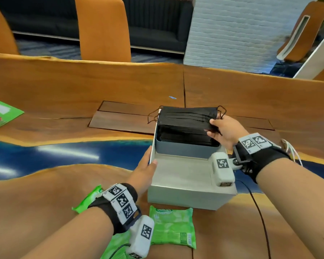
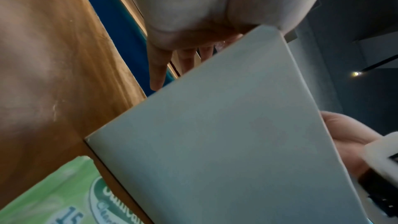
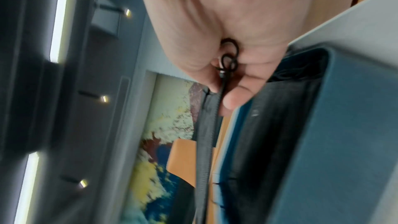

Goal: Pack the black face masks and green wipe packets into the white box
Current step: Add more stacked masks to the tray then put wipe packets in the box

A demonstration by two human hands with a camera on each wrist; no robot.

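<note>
Far left edge: green folder [image 1: 2, 113] on the wooden table [image 1: 64, 86]. Bottom left to centre: green wipe packets [image 1: 173, 227] flat on the table, just in front of the white box [image 1: 185, 195]. Left hand [image 1: 144, 165] clasping the box's left wall, thumb over the rim. Centre right: right hand [image 1: 224, 131] pinching black face masks [image 1: 187, 116] by their right end, above a further stack in the box's blue tray [image 1: 183, 150].

Head camera looking down over the wrists, wrist cameras close under left hand [image 2: 193, 6] and right hand [image 3: 215, 23], all sharing white box [image 1: 185, 195].
</note>
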